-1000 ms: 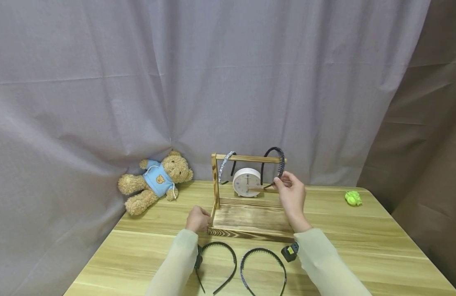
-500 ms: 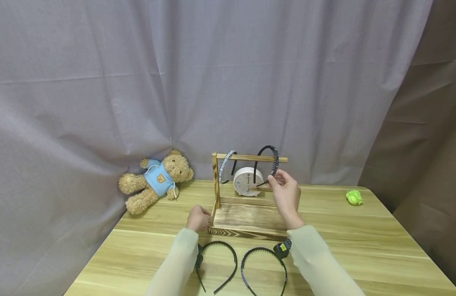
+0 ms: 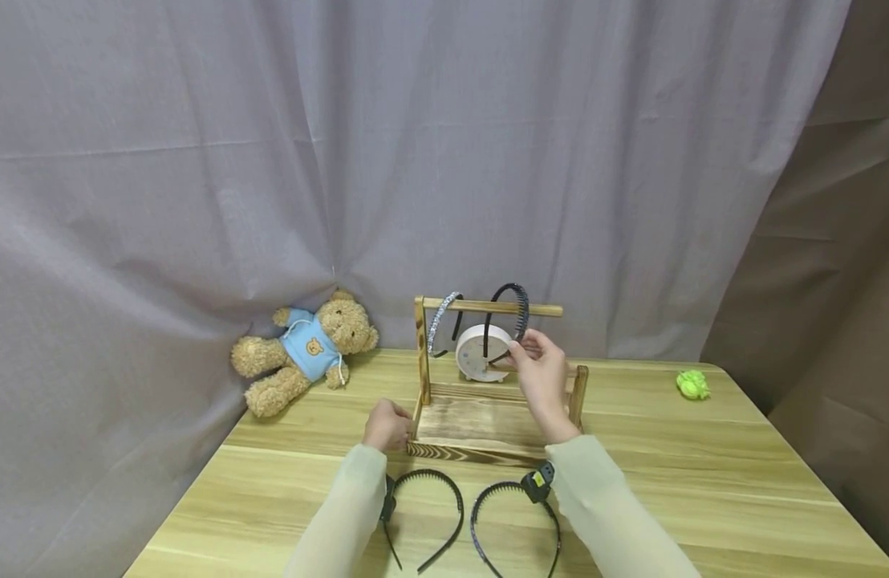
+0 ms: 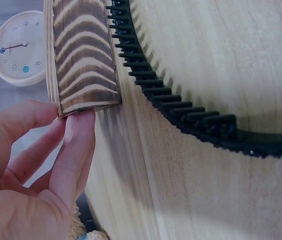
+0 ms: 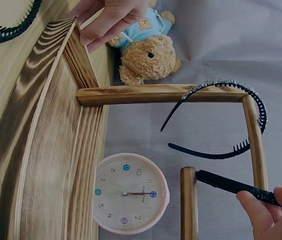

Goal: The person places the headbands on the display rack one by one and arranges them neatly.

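A wooden rack [image 3: 488, 433] with a low tray and a horizontal top rod stands on the table. At its front left corner my left hand [image 3: 387, 425] holds the tray edge between thumb and fingers. My right hand [image 3: 541, 373] pinches one end of a black toothed headband [image 3: 523, 313], which loops over the rod around its middle. Farther left on that rod hangs a silver glittery headband [image 3: 436, 321]. In the right wrist view, the fingertips hold the dark band [image 5: 226, 182] beside a lower wooden bar [image 5: 188, 200].
Two dark toothed headbands, a left one [image 3: 459, 514] and a right one [image 3: 475, 522], lie in front of the rack. Behind it stands a round white clock [image 3: 473, 353]. A teddy bear [image 3: 307, 349] leans at the back left; a yellow-green object [image 3: 693, 384] lies far right.
My right hand has moved left, sliding the black headband along the rod toward the silver one. More of the rack's right post now shows. My left hand has stayed at the corner.
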The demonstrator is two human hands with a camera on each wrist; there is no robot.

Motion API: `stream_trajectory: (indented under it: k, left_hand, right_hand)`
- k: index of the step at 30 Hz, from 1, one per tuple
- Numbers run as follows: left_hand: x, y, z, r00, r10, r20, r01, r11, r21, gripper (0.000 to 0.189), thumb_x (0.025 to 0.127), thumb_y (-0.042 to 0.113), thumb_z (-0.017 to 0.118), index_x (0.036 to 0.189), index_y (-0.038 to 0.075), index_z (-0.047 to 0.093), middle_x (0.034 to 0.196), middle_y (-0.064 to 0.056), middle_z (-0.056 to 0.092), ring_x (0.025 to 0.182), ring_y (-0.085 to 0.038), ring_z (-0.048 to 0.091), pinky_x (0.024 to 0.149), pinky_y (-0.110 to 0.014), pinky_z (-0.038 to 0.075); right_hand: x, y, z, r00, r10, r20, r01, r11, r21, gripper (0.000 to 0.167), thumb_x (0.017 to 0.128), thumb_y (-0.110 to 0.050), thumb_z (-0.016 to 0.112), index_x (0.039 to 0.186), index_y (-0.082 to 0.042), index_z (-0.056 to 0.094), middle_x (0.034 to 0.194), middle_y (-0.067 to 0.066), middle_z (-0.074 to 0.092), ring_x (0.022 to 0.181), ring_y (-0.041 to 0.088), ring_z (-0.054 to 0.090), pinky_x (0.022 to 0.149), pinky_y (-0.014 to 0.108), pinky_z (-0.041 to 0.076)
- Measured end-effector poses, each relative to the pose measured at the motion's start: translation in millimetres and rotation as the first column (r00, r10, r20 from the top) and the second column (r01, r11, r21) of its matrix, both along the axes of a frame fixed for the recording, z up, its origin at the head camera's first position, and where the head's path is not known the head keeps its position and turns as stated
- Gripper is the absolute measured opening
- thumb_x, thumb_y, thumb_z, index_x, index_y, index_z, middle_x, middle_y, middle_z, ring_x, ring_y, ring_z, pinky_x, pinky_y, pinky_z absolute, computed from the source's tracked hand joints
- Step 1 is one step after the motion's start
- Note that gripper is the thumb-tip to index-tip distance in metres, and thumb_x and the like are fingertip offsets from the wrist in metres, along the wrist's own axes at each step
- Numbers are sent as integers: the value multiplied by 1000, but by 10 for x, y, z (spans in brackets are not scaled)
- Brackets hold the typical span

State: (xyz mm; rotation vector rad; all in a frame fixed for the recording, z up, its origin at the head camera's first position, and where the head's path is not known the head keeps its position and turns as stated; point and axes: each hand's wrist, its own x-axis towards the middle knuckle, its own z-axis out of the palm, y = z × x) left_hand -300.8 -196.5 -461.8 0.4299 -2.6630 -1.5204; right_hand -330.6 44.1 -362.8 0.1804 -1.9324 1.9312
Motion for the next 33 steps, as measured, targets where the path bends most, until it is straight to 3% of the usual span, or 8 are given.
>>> stream_trajectory:
  k: [6,11,15,19,25,33]
  left_hand:
    - [-13,-8,-4,1000,-8,4,8,1000,19,12,85,2,70,94,-6,71,86,-15,68,57,-15,61,53,-27,57]
    - [-7,-10,2,1000,-7,5,7,999,33,13,84,1,70,95,-7,70,84,-15,67,55,-15,61,53,-27,57]
    - [-6,-15,2,1000,-8,-1,8,999,34,12,84,1,70,93,-7,71,82,-15,67,54,-14,60,52,-27,57]
    - [-8,-16,-1,1000,-13,-6,13,999,32,12,84,1,70,93,-6,71,82,-14,68,55,-15,61,54,-29,58]
    - [-9,-18,-1,1000,-6,2,6,999,42,10,84,1,70,92,-6,70,82,-14,67,55,-14,61,55,-29,59]
    - [-11,-15,-10,1000,1,-4,0,999,47,11,83,0,70,92,-6,71,81,-14,68,53,-13,59,54,-28,58]
  right_hand:
    - [-5,-47,9,1000,-8,8,8,1000,-6,19,88,5,65,106,11,62,104,25,64,76,4,62,71,21,60]
    - [3,-84,5,999,-4,32,3,1000,9,20,89,3,66,108,8,63,106,24,65,82,10,63,79,33,60]
    - [3,-120,-1,999,-5,35,4,1000,26,22,89,1,66,110,8,63,108,24,65,85,14,64,81,35,60]
    - [-1,-167,-12,1000,-2,19,1,1000,30,20,89,1,66,108,8,64,105,23,65,85,18,65,78,34,61]
    - [-1,-252,-43,1000,-1,-2,2,998,60,17,89,2,66,105,8,65,101,24,66,88,31,69,68,23,61]
    - [2,-338,-125,999,-32,-28,35,992,119,15,87,1,68,102,5,68,97,21,69,79,18,67,67,18,58]
